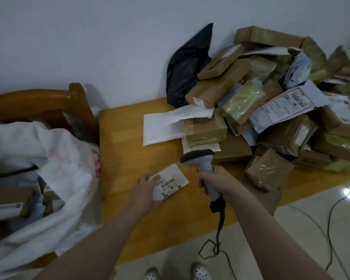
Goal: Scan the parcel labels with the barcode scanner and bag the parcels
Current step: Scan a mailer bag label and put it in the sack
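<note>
At the left edge of the frame a white sack (59, 158) gapes open with bagged parcels (8, 203) showing inside. Its far side and bottom are lost in folds, so I cannot judge how full it is. Behind it a wooden chair frame (38, 98) is only partly seen.

Just right of the sack, at lower centre on the wooden table (125, 142), lies the small white parcel (176, 176) with its label (169, 185) face up. The left hand (146, 190) lies over the parcel's left end. I cannot tell whether it presses flat or pinches the edge, because the thumb is out of sight. It does better to stay at that end, since the fingertips already sit near the barcode and must not cover it.

Just right of the parcel, the right hand (214, 182) is wrapped firmly round the handle of the barcode scanner (202, 164). The scanner's head sits above and to the right of the label, and its window is turned away from the camera. The step probably calls for tipping the head down and left until it faces the barcode squarely. No beam is visible, so the aim can't be checked. The label print is too blurred to read.

At the upper right, the parcel pile (271, 98) runs off the frame, so the parcels left cannot be counted.
</note>
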